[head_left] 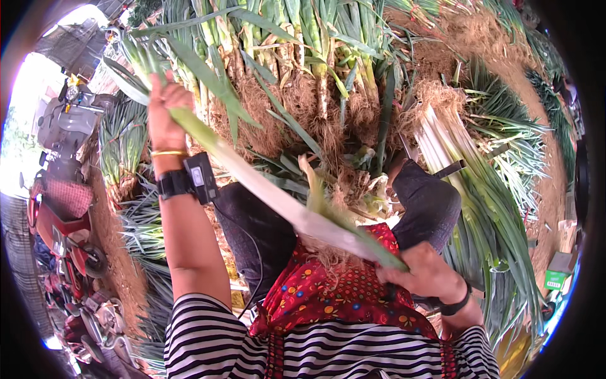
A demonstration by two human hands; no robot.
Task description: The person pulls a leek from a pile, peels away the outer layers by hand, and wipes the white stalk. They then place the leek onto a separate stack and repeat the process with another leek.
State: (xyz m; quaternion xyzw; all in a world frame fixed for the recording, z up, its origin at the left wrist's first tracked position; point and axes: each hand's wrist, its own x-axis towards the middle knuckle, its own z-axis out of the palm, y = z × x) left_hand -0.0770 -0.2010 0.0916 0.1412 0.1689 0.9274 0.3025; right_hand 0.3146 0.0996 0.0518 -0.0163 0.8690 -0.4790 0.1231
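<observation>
A long leek (pixel 252 180) with a white shaft slants across my lap, from upper left to lower right. My left hand (pixel 168 110) is raised and closed around its green upper part, with the leaves hanging past the fingers. Near the shaft's lower end, my right hand (pixel 426 271) is closed on a green, strip-like end; blur hides whether this is a loose leaf or part of the same stalk. Brown roots (pixel 329 254) show blurred beneath the shaft, over my red patterned apron (pixel 334 297).
Bundled leeks with hairy roots (pixel 297 101) stand ahead. A bundle of white-shafted leeks (pixel 467 170) lies at my right, a dark strip across it. Leaf scraps (pixel 372 192) lie between my knees. More leeks (pixel 123 145) stand left, beyond them a red scooter (pixel 66 234).
</observation>
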